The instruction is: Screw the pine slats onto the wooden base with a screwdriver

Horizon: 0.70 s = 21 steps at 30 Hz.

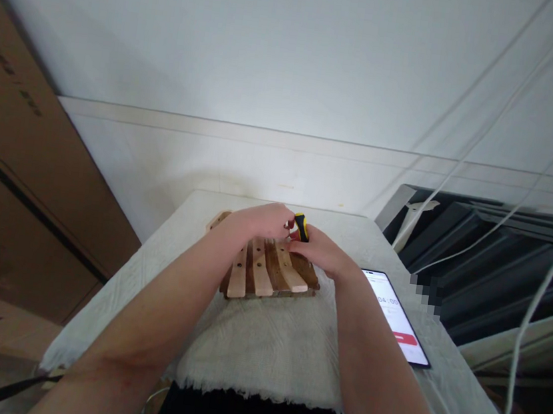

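A wooden piece (267, 280) lies on the cloth, a dark brown base with several pale slats fixed across it. Small dark holes or screw heads dot the slats. Over its far right part, a screwdriver with a yellow and black handle (301, 227) sticks up at a tilt between my hands. My right hand (320, 247) is closed around the screwdriver handle. Just left of it, my left hand (272, 221) bends over the far edge of the slats, fingers curled. What those fingertips pinch, if anything, is too small and hidden to tell.
A pale fringed cloth (268, 354) covers the table. To the right of my right forearm lies a phone (396, 319) with a lit timer screen. A large cardboard box (25, 156) stands at left, dark panels (492, 260) and white cables (543, 293) at right, a white wall behind.
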Each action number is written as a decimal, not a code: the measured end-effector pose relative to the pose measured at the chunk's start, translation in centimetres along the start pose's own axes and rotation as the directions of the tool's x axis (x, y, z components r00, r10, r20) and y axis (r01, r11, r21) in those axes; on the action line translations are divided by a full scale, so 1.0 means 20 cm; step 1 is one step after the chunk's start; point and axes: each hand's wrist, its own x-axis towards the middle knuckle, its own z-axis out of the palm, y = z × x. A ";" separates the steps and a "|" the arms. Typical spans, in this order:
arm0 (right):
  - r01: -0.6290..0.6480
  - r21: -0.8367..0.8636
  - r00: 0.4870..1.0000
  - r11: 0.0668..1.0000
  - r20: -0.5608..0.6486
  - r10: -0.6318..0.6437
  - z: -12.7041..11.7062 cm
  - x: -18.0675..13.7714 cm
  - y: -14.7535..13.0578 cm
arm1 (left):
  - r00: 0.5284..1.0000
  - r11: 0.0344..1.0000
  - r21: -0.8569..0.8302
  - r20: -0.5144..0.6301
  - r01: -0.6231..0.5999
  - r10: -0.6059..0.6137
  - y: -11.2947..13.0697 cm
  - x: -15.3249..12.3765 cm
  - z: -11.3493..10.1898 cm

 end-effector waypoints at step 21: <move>0.040 0.053 0.990 0.998 0.137 -0.047 -0.01 -0.01 0.01 | 0.995 0.992 -0.112 0.076 -0.062 0.071 -0.10 0.06 0.00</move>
